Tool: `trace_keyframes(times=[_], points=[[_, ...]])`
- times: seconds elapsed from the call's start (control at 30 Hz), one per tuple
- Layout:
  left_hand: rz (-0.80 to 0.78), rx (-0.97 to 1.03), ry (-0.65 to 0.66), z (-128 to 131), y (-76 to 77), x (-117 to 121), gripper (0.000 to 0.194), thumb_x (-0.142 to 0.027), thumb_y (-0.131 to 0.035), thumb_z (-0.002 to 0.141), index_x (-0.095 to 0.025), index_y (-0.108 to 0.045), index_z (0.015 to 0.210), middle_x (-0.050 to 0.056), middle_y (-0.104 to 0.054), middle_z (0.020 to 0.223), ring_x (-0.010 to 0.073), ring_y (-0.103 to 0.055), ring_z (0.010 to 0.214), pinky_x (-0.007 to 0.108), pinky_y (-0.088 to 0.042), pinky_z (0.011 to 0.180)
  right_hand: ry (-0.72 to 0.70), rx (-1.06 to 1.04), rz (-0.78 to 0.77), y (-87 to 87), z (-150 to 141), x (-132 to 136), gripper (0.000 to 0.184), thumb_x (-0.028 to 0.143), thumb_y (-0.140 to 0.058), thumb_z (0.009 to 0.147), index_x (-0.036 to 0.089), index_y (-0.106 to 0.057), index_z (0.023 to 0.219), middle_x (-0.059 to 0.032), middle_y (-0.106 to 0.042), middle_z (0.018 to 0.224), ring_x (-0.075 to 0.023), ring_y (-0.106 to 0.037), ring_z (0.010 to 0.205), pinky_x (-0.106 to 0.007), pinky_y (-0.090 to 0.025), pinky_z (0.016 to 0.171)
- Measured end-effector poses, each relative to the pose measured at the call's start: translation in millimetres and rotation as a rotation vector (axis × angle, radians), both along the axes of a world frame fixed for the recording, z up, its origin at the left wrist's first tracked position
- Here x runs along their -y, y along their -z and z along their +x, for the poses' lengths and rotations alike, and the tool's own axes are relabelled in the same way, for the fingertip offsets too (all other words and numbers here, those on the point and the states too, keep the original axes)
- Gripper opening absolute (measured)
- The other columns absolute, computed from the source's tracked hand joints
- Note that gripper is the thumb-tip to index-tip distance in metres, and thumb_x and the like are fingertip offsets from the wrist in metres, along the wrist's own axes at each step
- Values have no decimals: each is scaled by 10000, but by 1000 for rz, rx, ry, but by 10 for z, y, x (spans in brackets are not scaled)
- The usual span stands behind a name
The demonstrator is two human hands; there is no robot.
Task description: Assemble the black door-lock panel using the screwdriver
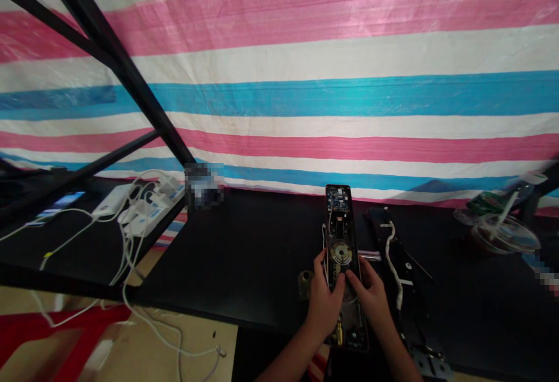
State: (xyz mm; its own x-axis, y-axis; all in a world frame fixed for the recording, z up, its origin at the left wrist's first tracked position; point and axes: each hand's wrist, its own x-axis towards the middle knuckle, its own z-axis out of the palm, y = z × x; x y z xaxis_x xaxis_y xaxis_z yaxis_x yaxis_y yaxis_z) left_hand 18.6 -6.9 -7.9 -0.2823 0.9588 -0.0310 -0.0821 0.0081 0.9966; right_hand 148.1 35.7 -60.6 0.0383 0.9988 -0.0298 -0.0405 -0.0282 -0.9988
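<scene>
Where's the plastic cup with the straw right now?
In the head view, the plastic cup sits at the far right of the black table, right of the long black panel.

And here's the long black tabletop (244, 265), busy along its right side! An opened electronic lock housing (345, 265) sits out in the middle, with a small metal fitting (304, 284) just beside it. Next to that, a long black panel (395, 254) with a white cable (392, 248) along it. Far right, a plastic cup with a straw (502, 233). Over on the second black table (82, 254), a phone (61, 204) and a white power strip (144, 219) trailing white cables (126, 254)!
</scene>
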Motion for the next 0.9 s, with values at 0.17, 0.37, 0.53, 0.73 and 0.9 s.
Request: trace_keyframes(times=[0.17, 0.37, 0.53, 0.73, 0.9], points=[[4, -35, 15, -6, 29, -3, 517, -253, -616, 905, -210, -424, 1384, 116, -655, 1322, 230, -624, 1232, 407, -421, 1106, 30, -14, 24, 6, -18, -2, 577, 481, -822, 721, 198, -677, 1203, -130, -736, 1210, -354, -678, 1151, -554, -491, 1065], [-7, -44, 5, 8, 20, -9, 537, -216, -617, 886, -200, -417, 1385, 117, -661, 1311, 227, -625, 1227, 400, -436, 1094, 16, -16, 19, 6, -3, -11, 581, 460, -828, 713, 195, -679, 1208, -132, -731, 1226, -352, -671, 1168, -546, -493, 1068], [-15, -13, 7, 15, 23, -14, 539, -223, -625, 884, -211, -424, 1384, 106, -685, 1269, 227, -650, 1187, 400, -456, 1073, 16, -15, 13, -8, -6, -3, 567, 473, -812, 736, 204, -678, 1217, -121, -734, 1222, -346, -678, 1156, -541, -502, 1060], [-4, -24, 13, 13, 11, -14, 538, -219, -606, 897, -217, -415, 1400, 107, -676, 1283, 222, -652, 1179, 397, -464, 1067, 6, -25, 1, 11, -3, -12, 577, 474, -815, 738, 208, -670, 1229, -117, -722, 1244, -344, -666, 1178, -538, -485, 1078], [-16, -10, 5, 9, 0, -7, 540, -244, -634, 886, -220, -434, 1387, 106, -674, 1293, 233, -639, 1205, 405, -445, 1087, 7, -32, 8, -3, -4, -15, 586, 474, -821, 726, 202, -671, 1223, -123, -724, 1236, -348, -665, 1175, -542, -482, 1078]])
